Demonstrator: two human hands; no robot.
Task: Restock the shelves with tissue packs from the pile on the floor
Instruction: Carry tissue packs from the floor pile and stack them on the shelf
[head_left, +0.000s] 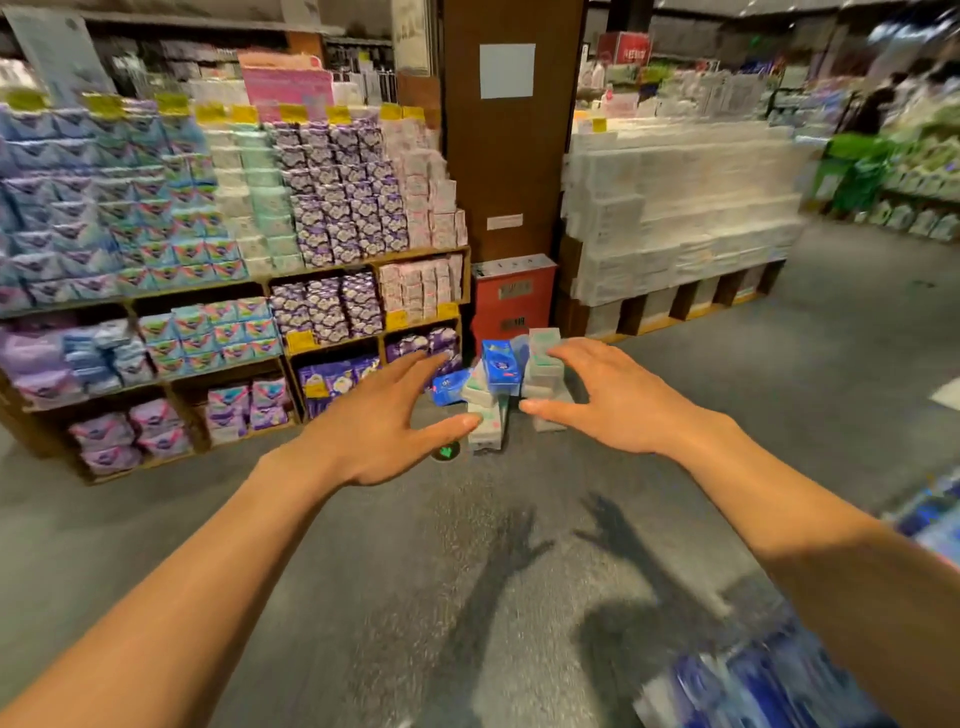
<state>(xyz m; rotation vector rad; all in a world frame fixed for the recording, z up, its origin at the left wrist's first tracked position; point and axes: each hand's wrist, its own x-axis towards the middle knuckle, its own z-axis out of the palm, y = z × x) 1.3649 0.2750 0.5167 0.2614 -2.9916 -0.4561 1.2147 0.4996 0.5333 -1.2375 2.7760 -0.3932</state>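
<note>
Tissue packs (501, 387), blue and pale green, sit in a small pile on the grey floor (395, 571) at twelve o'clock, against the brown pillar (506, 171). Left hand (387, 423) and right hand (605, 397) reach toward it, each grip spread wide, holding nothing. Stocked shelves (223, 291) stand at ten o'clock.

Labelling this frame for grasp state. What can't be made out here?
Head view only:
- Pile: its flanks hidden behind the left hand and right hand; pack count unclear.
- Contact: both hands open, but whether they touch the pile cannot be told.
- Pack print: too small and soft to read.
- Blue packs, bottom right: motion-blurred, cut by the edge.
- Right-hand shelves: blurred.
</note>
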